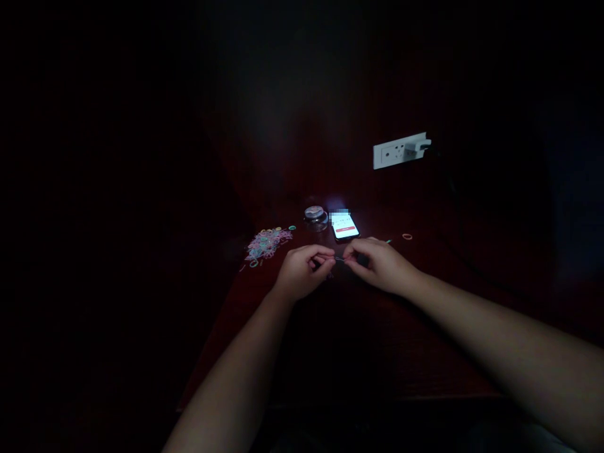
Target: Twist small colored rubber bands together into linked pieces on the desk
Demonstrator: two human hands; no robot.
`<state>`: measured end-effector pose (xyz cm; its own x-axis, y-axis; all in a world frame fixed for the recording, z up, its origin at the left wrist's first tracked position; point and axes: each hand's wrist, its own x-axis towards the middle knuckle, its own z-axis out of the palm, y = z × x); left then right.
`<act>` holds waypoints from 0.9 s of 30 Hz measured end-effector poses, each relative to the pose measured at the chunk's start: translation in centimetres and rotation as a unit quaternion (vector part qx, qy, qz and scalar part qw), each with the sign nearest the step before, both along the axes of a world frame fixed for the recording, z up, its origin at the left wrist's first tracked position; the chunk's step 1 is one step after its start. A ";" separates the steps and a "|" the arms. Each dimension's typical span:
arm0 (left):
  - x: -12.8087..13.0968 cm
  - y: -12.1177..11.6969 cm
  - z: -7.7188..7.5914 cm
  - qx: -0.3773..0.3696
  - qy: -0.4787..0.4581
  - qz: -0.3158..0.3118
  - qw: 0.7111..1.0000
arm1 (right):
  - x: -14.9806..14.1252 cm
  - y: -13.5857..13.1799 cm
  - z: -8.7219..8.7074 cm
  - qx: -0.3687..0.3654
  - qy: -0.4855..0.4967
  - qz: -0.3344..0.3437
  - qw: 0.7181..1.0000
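Note:
Between my two hands a thin, pale rubber band (340, 258) is stretched just above the table. My left hand (304, 267) pinches its left end with thumb and forefinger. The right end sits in the pinch of my right hand (380, 264). A loose pile of small coloured rubber bands (268, 244) lies to the left of my left hand. Some purple bands (329, 275) show dimly on the table below the fingers. One orange rubber band (407, 236) lies apart, beyond my right wrist.
Behind my hands stand a small clear jar (316, 220) and a phone (345, 225) with its screen lit. A white wall socket (400, 151) with a plug and dark cable is at the right. The dark red table (245, 333) ends at a left edge; surroundings are very dark.

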<state>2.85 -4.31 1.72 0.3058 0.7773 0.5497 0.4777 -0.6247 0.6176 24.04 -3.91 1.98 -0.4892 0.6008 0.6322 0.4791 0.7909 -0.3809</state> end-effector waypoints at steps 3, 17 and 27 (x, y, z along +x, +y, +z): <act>-0.4 -0.2 0.0 -0.001 0.024 -0.007 1.000 | -0.2 -0.3 0.2 0.005 -0.003 0.012 1.000; -0.1 -0.9 0.1 0.019 0.025 -0.024 0.999 | -0.2 -0.3 0.0 -0.013 0.012 0.024 1.000; -0.1 -0.9 -0.1 0.057 0.031 -0.006 0.998 | -0.1 -0.3 -0.1 -0.001 0.012 0.033 0.999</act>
